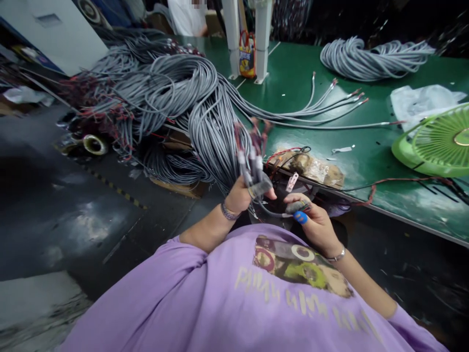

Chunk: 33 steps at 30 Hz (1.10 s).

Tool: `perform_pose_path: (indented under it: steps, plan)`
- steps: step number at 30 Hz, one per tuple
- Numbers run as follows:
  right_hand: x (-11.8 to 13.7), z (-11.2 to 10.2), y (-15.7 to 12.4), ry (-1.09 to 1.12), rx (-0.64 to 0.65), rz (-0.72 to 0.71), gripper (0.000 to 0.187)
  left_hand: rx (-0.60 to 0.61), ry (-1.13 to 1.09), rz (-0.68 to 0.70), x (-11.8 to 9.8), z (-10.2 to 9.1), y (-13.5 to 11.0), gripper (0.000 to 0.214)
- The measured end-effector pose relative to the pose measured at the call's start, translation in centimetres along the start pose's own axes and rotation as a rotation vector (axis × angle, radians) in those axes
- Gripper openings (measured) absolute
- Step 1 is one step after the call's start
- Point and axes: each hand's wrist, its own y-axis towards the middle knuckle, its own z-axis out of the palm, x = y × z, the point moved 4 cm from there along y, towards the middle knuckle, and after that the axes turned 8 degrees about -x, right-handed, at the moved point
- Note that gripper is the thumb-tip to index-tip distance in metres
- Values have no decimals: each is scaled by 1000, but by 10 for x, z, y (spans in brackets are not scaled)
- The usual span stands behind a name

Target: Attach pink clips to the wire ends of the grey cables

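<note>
the one view looked out from a camera worn on the person's head, facing forward and steeply down. the purple shirt (176,303) lay closest to the lens, seen from above and filling the bottom of the view. the left hand (240,195) and the right hand (318,222) came a little farther out, around the middle. beyond them the green table (296,63) stretched away at a slant, its near edge dropping toward the right, while a white post (262,44) stood farther off at the top.
</note>
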Motion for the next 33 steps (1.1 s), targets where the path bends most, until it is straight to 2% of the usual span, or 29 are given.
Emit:
perform_pose_path:
  steps: [3, 7, 11, 14, 17, 20, 22, 25, 29, 33]
  plan:
    - [-1, 2, -10, 92, 82, 68, 26, -115, -109, 94, -24, -10, -4, 46]
    - [-1, 10, -17, 146, 105, 101, 22, -74, -118, 168, -41, -12, -12, 45]
    - [3, 14, -24, 106, 67, 97, 22, -92, -56, 219, -43, -8, -23, 45]
    - [7, 14, -32, 86, 106, 98, 20, -103, -40, 240, -43, -7, -37, 44]
    - [9, 11, -40, 89, 155, 110, 19, -61, 0, 216, -42, -11, -51, 41]
    - [7, 10, -39, 97, 169, 126, 19, -18, 9, 146, -33, -17, -56, 37]
    - [3, 9, -32, 114, 132, 136, 19, 3, 4, 71, -22, -18, -51, 39]
    - [-6, 8, -18, 137, 1, 161, 19, 88, 70, -72, 3, -9, -38, 36]
    - [-15, 8, -1, 50, -146, 140, 20, 224, 69, -179, 31, 9, -25, 36]
    - [-18, 14, 8, -49, -191, 83, 25, 221, 144, -211, 49, 8, -23, 34]
